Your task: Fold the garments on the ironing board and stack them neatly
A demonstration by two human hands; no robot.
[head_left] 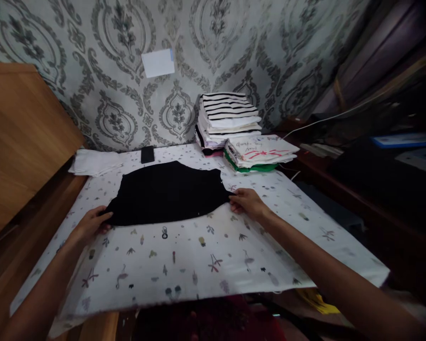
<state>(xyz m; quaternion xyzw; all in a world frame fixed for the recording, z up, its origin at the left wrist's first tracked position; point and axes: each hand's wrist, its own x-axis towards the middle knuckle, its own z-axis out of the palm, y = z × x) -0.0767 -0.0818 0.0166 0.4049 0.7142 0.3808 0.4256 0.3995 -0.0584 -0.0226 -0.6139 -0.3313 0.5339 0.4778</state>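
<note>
A black garment (170,193) lies spread out on the table, which has a white patterned cover (184,265). My left hand (94,221) pinches its near left corner between thumb and fingers. At the right corner, my right hand (246,202) is closed on the cloth, with the fingers pressed together. Between the two hands the near edge of the garment runs in a slight curve.
Behind the garment stand a tall stack of folded striped clothes (229,113) and a lower folded stack (262,150). A black phone (147,154) and white folded cloth (95,162) lie at the back left. A wooden cabinet (24,142) borders the left side.
</note>
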